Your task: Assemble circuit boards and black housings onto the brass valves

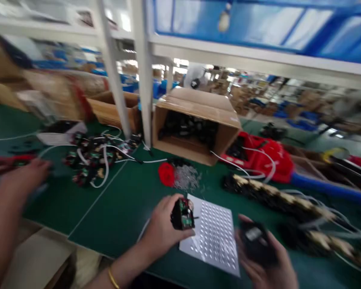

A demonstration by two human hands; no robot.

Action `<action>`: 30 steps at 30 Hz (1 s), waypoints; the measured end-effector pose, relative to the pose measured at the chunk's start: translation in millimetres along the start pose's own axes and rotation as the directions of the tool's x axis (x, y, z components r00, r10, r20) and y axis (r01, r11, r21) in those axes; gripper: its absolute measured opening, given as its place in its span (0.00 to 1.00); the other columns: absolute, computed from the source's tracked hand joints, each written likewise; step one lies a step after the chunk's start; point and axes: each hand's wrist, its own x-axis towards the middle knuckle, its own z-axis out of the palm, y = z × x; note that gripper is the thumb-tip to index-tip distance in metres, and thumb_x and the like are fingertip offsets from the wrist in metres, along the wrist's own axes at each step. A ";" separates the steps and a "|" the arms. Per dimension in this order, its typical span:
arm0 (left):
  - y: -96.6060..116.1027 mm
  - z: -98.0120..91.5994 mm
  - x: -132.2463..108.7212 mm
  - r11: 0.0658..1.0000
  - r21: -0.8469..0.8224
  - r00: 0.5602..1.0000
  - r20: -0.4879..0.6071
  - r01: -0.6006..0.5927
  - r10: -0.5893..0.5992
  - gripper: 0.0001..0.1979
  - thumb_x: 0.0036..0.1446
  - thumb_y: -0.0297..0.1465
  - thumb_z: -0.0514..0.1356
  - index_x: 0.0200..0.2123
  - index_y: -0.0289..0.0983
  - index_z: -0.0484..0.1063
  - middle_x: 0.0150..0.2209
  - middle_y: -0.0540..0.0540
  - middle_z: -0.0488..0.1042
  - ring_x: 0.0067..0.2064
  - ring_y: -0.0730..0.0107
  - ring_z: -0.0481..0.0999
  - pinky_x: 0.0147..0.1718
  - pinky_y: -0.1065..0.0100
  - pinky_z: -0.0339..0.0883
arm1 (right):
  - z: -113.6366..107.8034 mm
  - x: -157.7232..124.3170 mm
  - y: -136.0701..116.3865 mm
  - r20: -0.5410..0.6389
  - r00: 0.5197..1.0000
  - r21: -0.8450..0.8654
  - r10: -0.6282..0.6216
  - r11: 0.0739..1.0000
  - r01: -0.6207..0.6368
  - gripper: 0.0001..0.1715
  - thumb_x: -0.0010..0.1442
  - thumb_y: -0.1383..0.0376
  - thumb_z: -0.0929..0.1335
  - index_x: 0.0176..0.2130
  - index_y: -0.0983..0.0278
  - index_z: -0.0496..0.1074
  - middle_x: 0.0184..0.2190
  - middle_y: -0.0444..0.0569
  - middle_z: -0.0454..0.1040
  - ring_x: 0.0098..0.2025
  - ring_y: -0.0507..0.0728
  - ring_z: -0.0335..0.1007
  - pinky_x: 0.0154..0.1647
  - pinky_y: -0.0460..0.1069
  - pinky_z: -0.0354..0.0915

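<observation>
We count two black pieces in our hands, one to each grip. Our left grip [161,225] is closed round an open black housing [183,215], the thumb beneath it and the fingers behind and above; the housing sits at the finger ends, its open side with green board showing turned towards us. Our right grip [284,267] holds a black part with a pale label [257,244], which lies between fingers at its left edge and the hand along its right.

Between our two hands, on the green counter [120,208], lies one white sheet [210,233] bearing rows of small round dots, too many and too blurred for us to count. Beyond it we see one red round item [166,174] touching one heap of small silvery pieces [186,178]. Behind these stands one open carton [180,151] with black parts inside, their number unclear. To the right we count two rows of black and tan parts [267,192], and one red bag [273,158] farther back. At left there is one tangle of wired parts [90,154], near a co-worker's blurred hand [25,176].
</observation>
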 end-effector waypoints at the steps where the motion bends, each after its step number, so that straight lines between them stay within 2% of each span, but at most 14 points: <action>1: 7.1 -0.9 0.5 0.986 0.143 0.996 0.050 -0.082 0.076 0.35 0.39 0.37 0.70 0.51 0.42 0.62 0.45 0.45 0.69 0.47 0.55 0.68 0.47 0.55 0.62 | -2.1 -5.1 6.1 -0.029 0.999 0.056 0.017 0.998 -0.015 0.23 0.53 0.52 0.69 0.45 0.60 0.67 0.31 0.46 0.72 0.14 0.43 0.51 0.11 0.39 0.49; 3: 15.5 -0.5 2.7 0.899 0.368 0.970 0.134 -0.238 0.202 0.35 0.42 0.38 0.68 0.53 0.40 0.60 0.43 0.43 0.69 0.45 0.53 0.67 0.45 0.53 0.62 | 1.1 4.9 20.3 -0.030 0.998 0.124 0.059 0.991 -0.055 0.22 0.51 0.51 0.69 0.43 0.59 0.67 0.29 0.44 0.72 0.12 0.41 0.39 0.10 0.38 0.38; 5: 17.5 4.0 1.8 0.795 0.510 0.944 0.201 -0.328 0.260 0.35 0.45 0.39 0.67 0.55 0.38 0.59 0.41 0.42 0.69 0.43 0.52 0.67 0.42 0.53 0.63 | 7.2 24.4 34.5 -0.026 0.998 0.111 0.061 0.992 -0.058 0.21 0.53 0.50 0.66 0.43 0.60 0.66 0.31 0.44 0.73 0.12 0.41 0.36 0.11 0.39 0.35; 7: 15.7 10.3 -1.5 0.723 0.590 0.933 0.243 -0.358 0.264 0.36 0.46 0.40 0.66 0.56 0.36 0.58 0.39 0.41 0.68 0.42 0.52 0.67 0.41 0.54 0.63 | 13.4 36.5 47.3 -0.039 0.999 0.039 0.031 0.999 -0.030 0.23 0.54 0.49 0.65 0.44 0.58 0.64 0.30 0.42 0.71 0.12 0.41 0.34 0.11 0.40 0.34; 10: 11.3 17.5 -3.9 0.689 0.631 0.933 0.270 -0.357 0.236 0.36 0.46 0.40 0.66 0.56 0.35 0.58 0.39 0.41 0.68 0.41 0.52 0.67 0.40 0.55 0.64 | 19.7 34.1 58.0 -0.029 0.999 -0.142 -0.030 0.989 0.026 0.25 0.55 0.46 0.64 0.46 0.57 0.62 0.23 0.37 0.64 0.13 0.42 0.34 0.13 0.40 0.34; 12: 9.7 19.7 -2.6 0.684 0.639 0.934 0.286 -0.351 0.213 0.37 0.45 0.40 0.67 0.55 0.34 0.58 0.39 0.41 0.68 0.41 0.52 0.67 0.40 0.55 0.64 | 21.8 26.8 58.6 0.005 0.996 -0.300 -0.092 0.950 0.089 0.24 0.58 0.46 0.62 0.47 0.57 0.61 0.24 0.38 0.62 0.14 0.44 0.40 0.13 0.40 0.38; 14: 9.2 20.6 -0.7 0.676 0.646 0.932 0.301 -0.354 0.200 0.37 0.44 0.39 0.67 0.55 0.34 0.58 0.39 0.41 0.68 0.41 0.52 0.67 0.40 0.55 0.64 | 22.7 20.8 56.6 0.073 0.980 -0.480 -0.187 0.855 0.199 0.22 0.61 0.49 0.59 0.48 0.58 0.61 0.31 0.43 0.65 0.20 0.47 0.55 0.16 0.42 0.52; 16: 8.8 21.1 0.5 0.681 0.638 0.930 0.312 -0.358 0.197 0.37 0.43 0.39 0.68 0.54 0.33 0.59 0.39 0.41 0.68 0.41 0.52 0.67 0.40 0.55 0.64 | 23.2 17.5 55.4 0.174 0.936 -0.640 -0.307 0.687 0.344 0.20 0.63 0.52 0.57 0.50 0.60 0.60 0.41 0.48 0.66 0.36 0.53 0.65 0.34 0.47 0.65; 18: 8.1 21.6 0.6 0.717 0.601 0.930 0.309 -0.353 0.200 0.35 0.43 0.39 0.68 0.53 0.33 0.60 0.39 0.41 0.68 0.41 0.53 0.67 0.41 0.55 0.64 | 23.9 15.9 56.8 0.274 0.881 -0.736 -0.386 0.505 0.450 0.20 0.65 0.55 0.57 0.52 0.62 0.58 0.48 0.51 0.64 0.49 0.57 0.62 0.51 0.52 0.60; 19: 7.6 21.9 0.4 0.741 0.574 0.932 0.300 -0.348 0.205 0.35 0.43 0.39 0.68 0.52 0.33 0.60 0.39 0.41 0.68 0.41 0.53 0.67 0.41 0.55 0.64 | 24.6 15.3 58.3 0.305 0.863 -0.764 -0.403 0.438 0.474 0.20 0.65 0.56 0.56 0.53 0.63 0.57 0.49 0.51 0.64 0.52 0.57 0.61 0.54 0.53 0.57; 25: -2.8 25.4 0.9 0.870 0.366 0.936 0.248 -0.330 0.250 0.32 0.47 0.29 0.63 0.56 0.38 0.58 0.41 0.43 0.69 0.43 0.56 0.68 0.43 0.56 0.63 | 32.5 12.3 64.0 0.284 0.861 -0.888 -0.422 0.222 0.401 0.24 0.63 0.60 0.59 0.57 0.65 0.54 0.50 0.57 0.64 0.51 0.61 0.62 0.53 0.57 0.59; 27: -12.6 29.2 0.7 0.928 0.245 0.948 0.222 -0.280 0.227 0.29 0.44 0.27 0.63 0.52 0.41 0.61 0.43 0.44 0.69 0.44 0.57 0.68 0.45 0.56 0.63 | 31.9 13.3 64.4 0.247 0.865 -0.897 -0.437 0.236 0.374 0.29 0.60 0.59 0.63 0.58 0.65 0.54 0.51 0.58 0.63 0.51 0.63 0.62 0.53 0.59 0.59; 28: -18.7 31.6 0.0 0.957 0.172 0.961 0.193 -0.234 0.200 0.29 0.43 0.28 0.64 0.50 0.41 0.61 0.44 0.44 0.68 0.46 0.57 0.68 0.46 0.56 0.63 | 30.3 14.3 65.5 0.213 0.876 -0.879 -0.433 0.307 0.366 0.31 0.58 0.58 0.65 0.57 0.64 0.55 0.50 0.57 0.64 0.49 0.62 0.63 0.50 0.58 0.62; 30: -31.9 36.1 -2.1 0.993 0.018 0.986 0.122 -0.120 0.117 0.31 0.41 0.30 0.66 0.49 0.40 0.59 0.48 0.43 0.66 0.49 0.56 0.68 0.48 0.54 0.62 | 25.9 16.9 70.7 0.121 0.921 -0.772 -0.370 0.549 0.321 0.30 0.56 0.55 0.67 0.54 0.63 0.59 0.43 0.53 0.68 0.40 0.58 0.68 0.39 0.53 0.67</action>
